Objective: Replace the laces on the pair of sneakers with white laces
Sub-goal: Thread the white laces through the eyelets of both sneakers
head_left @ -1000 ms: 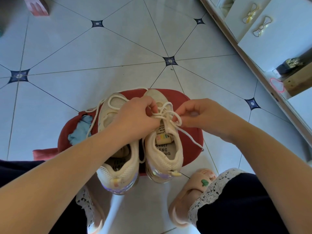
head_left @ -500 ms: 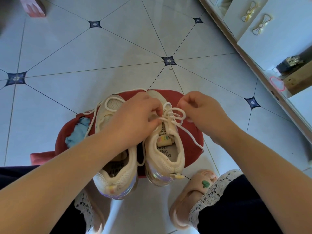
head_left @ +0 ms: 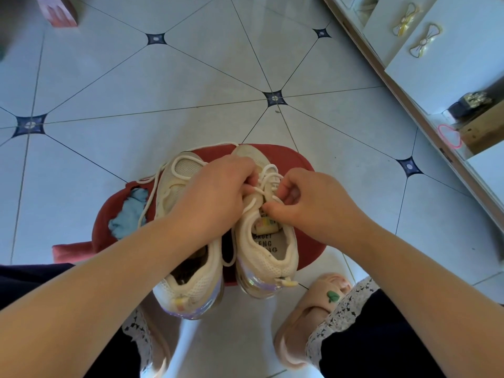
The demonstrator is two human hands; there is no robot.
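— Sneakers are sitting side by side on the red stool, heels pointing toward the person, long axes running straight away.

— Which hand is working the white lace?

— Both: the left hand is pinching it over the right-side shoe's tongue, and the right hand, just beside it, is gripping the other strand.

— Any writing?

— Insole print is showing partly: "ENG" and "NG"; the rest is hiding.
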